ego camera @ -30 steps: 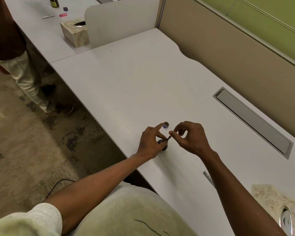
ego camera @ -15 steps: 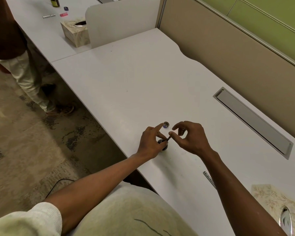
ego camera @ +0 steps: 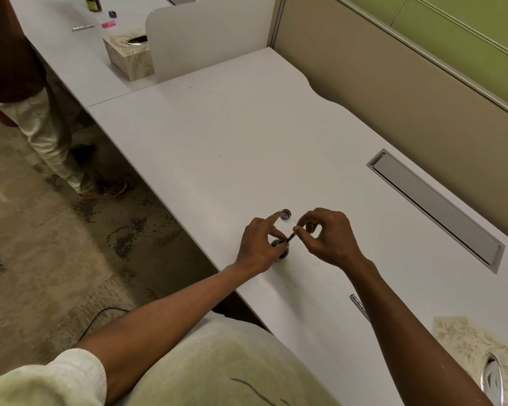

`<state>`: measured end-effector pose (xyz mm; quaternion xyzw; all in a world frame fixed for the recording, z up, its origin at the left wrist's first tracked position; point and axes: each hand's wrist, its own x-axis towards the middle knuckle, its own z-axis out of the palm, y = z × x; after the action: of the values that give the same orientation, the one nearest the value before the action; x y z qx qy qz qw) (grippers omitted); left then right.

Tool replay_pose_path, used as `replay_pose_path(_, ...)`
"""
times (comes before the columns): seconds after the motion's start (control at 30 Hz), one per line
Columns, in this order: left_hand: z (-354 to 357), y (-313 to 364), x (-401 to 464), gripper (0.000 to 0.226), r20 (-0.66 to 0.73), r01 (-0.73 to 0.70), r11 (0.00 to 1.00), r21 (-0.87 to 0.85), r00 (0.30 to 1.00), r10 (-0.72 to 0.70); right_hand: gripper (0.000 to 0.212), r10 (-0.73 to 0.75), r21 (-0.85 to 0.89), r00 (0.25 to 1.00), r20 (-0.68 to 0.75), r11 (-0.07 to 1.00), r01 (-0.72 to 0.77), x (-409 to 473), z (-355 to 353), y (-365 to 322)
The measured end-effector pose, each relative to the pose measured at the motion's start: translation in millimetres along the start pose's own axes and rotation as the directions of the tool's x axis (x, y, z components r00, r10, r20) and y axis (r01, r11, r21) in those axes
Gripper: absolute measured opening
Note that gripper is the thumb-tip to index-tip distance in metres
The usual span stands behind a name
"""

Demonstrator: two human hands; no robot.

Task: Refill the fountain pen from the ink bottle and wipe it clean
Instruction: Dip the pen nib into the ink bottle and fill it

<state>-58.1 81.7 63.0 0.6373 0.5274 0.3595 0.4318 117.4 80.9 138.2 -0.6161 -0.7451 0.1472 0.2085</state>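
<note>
A small dark ink bottle (ego camera: pixel 279 249) stands on the white desk (ego camera: pixel 247 136) near its front edge. My left hand (ego camera: pixel 261 244) wraps around the bottle, index finger pointing away. My right hand (ego camera: pixel 326 237) pinches a thin reddish pen part (ego camera: pixel 291 237) between thumb and fingertips, its lower end at the bottle's mouth. The bottle's cap (ego camera: pixel 285 214) lies upside down just beyond my hands. A silver pen piece (ego camera: pixel 359 306) rests on the desk beside my right forearm, partly hidden.
A patterned tissue box (ego camera: pixel 469 347) sits at the lower right corner. A grey cable hatch (ego camera: pixel 434 206) lies at the right. Behind a white divider (ego camera: pixel 211 33), the neighbouring desk holds another tissue box (ego camera: pixel 129 57), bottle (ego camera: pixel 93 2) and small items. A person (ego camera: pixel 41 118) stands at left.
My hands have stayed almost still at the bottle; the right fingers shifted slightly on the pen part.
</note>
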Motion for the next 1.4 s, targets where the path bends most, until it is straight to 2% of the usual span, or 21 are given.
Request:
replay_pose_path(0.17,0.1,0.6,-0.4,0.068,0.001,-0.003,1.0,0.004,1.0,0.003,0.023,0.033,-0.01,0.999,-0.029,0.999,-0.033,0.6,3.3,1.0)
replay_pose_path(0.4,1.1,-1.6,0.3,0.071,0.006,0.006,1.0,0.005,1.0,-0.006,0.006,-0.001,0.008,1.0,-0.01,1.0,0.001,-0.1,4.1,2.3)
replay_pose_path(0.73,2.7,0.9,0.4,0.069,0.001,0.017,1.0,0.011,1.0,-0.017,0.019,0.034,-0.008,0.999,-0.021,0.999,-0.034,2.4,8.5,5.1)
replay_pose_path(1.07,1.8,2.9,0.8,0.071,0.002,0.026,0.999,0.021,1.0,-0.026,0.012,0.03,0.028,1.0,-0.007,0.999,-0.03,2.2,7.6,5.1)
replay_pose_path(1.4,0.3,6.5,-0.5,0.067,0.001,-0.01,1.0,0.027,1.0,0.01,0.013,0.041,0.035,0.999,-0.028,0.999,-0.04,1.8,7.6,4.6)
